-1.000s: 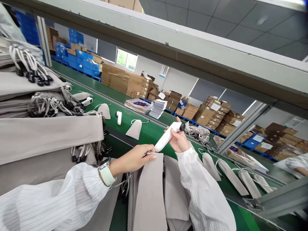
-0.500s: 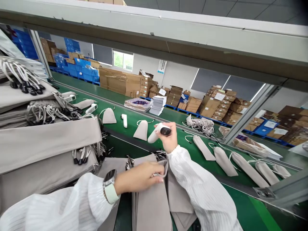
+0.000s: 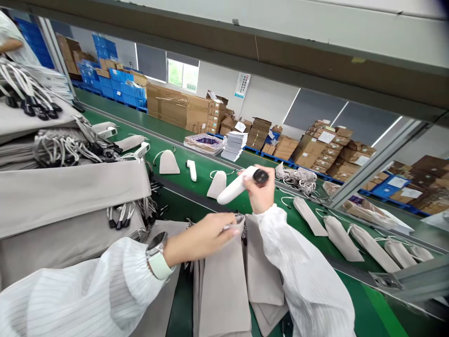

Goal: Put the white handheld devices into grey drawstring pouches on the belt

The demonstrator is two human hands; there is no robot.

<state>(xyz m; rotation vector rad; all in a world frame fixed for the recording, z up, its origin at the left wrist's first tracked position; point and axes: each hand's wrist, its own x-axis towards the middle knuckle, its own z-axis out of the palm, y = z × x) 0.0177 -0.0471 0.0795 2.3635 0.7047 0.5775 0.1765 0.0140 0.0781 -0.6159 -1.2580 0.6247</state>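
My right hand (image 3: 262, 189) is closed around a white handheld device (image 3: 235, 188) with a round black end. It holds the device tilted above the belt, its narrow white end pointing down and left. Below and to the left, my left hand (image 3: 205, 236) pinches the mouth edge of a grey drawstring pouch (image 3: 226, 288), the top one of a pile. The device and this pouch are apart. Beside it lies another pile of grey pouches (image 3: 264, 276), partly behind my right sleeve.
High stacks of grey pouches (image 3: 70, 196) with white cords stand at left. Along the green belt (image 3: 175, 187) lie filled pouches (image 3: 342, 238) and another white device (image 3: 191, 170). A paper stack (image 3: 234, 145) stands behind. A shelf beam (image 3: 224, 47) crosses overhead.
My right hand has turned the device so more of its long side shows, and moved it slightly right. My left hand has lifted the pouch's edge a little. A person appears at far left.
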